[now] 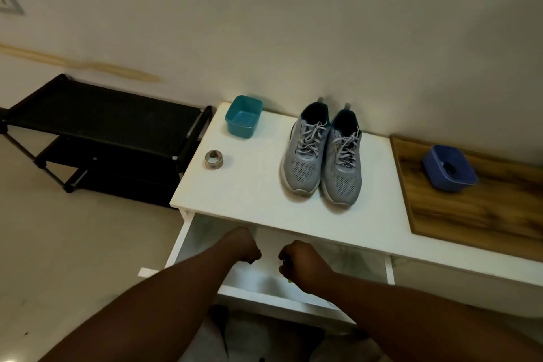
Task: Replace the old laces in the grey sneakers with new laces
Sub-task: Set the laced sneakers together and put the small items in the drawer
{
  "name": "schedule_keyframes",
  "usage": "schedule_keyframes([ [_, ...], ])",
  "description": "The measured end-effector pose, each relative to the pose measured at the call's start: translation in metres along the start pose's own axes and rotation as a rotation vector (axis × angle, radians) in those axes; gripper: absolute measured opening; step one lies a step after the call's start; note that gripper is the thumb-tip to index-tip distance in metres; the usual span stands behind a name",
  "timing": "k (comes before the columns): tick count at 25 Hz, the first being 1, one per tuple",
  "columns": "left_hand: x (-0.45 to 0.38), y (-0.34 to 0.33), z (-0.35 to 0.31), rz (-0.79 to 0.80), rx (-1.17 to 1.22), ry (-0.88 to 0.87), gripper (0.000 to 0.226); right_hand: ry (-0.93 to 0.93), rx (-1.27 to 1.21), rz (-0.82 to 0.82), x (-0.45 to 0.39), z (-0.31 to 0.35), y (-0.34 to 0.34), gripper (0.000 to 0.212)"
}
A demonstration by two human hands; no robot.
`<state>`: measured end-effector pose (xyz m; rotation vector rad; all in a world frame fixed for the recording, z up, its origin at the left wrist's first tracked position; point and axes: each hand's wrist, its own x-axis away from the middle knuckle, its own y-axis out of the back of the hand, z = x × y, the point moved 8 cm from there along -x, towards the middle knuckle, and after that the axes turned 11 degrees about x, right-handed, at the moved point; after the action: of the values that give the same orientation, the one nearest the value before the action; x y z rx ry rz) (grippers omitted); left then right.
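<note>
Both hands were held over an open white drawer below the front edge of the surface. The left hand was curled into a loose fist, and nothing could be seen inside it. The right hand was also curled; a small dark item seemed to be pinched at its fingertips and a speck of yellow-green showed beneath it, but what was held could not be told.

The grey sneakers were set side by side on the surface, heels toward the wall, toes toward the person, with their old pale laces still threaded and tied. Well apart from them stood a teal tub and a roll of tape; a blue container rested on a wooden board to the right.

The task was judged to be barely begun. If the drawer were left pulled out, it could be knocked against while the shoes were worked on. Whatever was pinched in the right hand might be dropped back into the drawer, since the grip appeared slight.
</note>
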<state>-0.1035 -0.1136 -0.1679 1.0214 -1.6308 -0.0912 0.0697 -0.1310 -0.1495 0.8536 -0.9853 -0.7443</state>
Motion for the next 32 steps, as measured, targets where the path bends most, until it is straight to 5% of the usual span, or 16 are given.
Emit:
schedule_keyframes([
  [10,-0.1,-0.071,0.035,0.105,-0.045,0.021,0.039,-0.02,0.097,0.274,-0.053,-0.032,-0.1,0.032],
  [12,-0.097,-0.069,0.034,0.14,-0.084,0.01,0.029,-0.008,0.063,0.275,-0.051,-0.032,-0.098,0.035],
  [17,-0.058,-0.028,0.016,0.003,-0.08,-0.096,0.05,0.017,-0.018,0.135,-0.034,-0.012,-0.054,0.034],
  [21,0.01,0.014,-0.023,-0.026,-0.342,-0.225,0.032,0.286,0.033,-0.156,-0.005,0.05,0.025,0.03],
  [24,0.067,0.079,-0.037,-0.222,-0.352,-0.276,0.024,0.383,0.046,-0.397,0.013,0.09,0.082,0.035],
  [27,0.104,0.166,-0.038,-0.663,-0.144,-0.347,0.032,0.355,0.101,-0.571,0.002,0.109,0.122,0.056],
  [29,0.104,0.2,-0.032,-0.885,-0.012,-0.367,0.043,0.273,0.109,-0.545,-0.022,0.115,0.135,0.066],
  [32,0.064,0.209,-0.024,-0.881,0.001,-0.275,0.06,0.212,0.16,-0.454,-0.062,0.125,0.141,0.072],
])
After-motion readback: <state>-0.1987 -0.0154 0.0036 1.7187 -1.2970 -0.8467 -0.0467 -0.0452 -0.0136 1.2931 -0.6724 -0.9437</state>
